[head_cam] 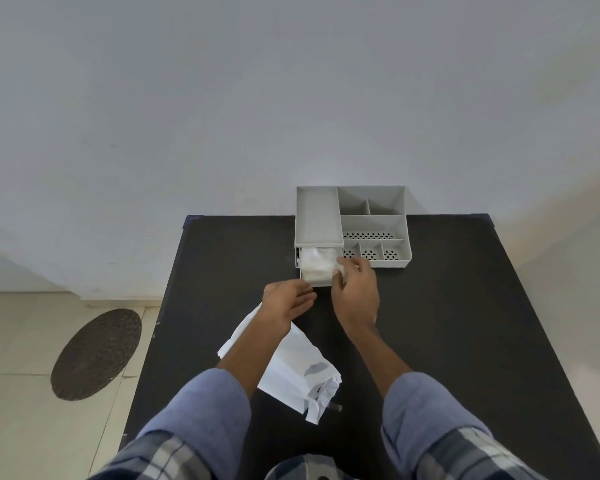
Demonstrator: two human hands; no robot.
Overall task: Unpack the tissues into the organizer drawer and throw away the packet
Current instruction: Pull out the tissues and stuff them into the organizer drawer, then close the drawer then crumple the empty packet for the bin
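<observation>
Tissues (pixel 317 266), a soft white crumpled wad, already fill the pulled-out drawer (pixel 315 279) at the front left of the pale grey plastic desk organizer (pixel 374 226), which stands at the far edge of the black worktop (pixel 465 323) against the wall. The drawer juts toward the person, its long axis running front to back, so the open top can be reached from above. The right hand (pixel 355 291) rests at the drawer's front right corner, its fingers (pixel 342 268) curled and pinching the edge of the tissue wad, probably to tuck it down below the rim. The left hand (pixel 288 301) hovers just beside the drawer front with fingers loosely open, holding nothing, likely ready to steady or push the drawer. The white plastic packet (pixel 291 368) lies flat and crumpled on the worktop beneath the left forearm, its length slanting from far left to near right, torn end nearest the person. It looks emptied and is not yet thrown away.
</observation>
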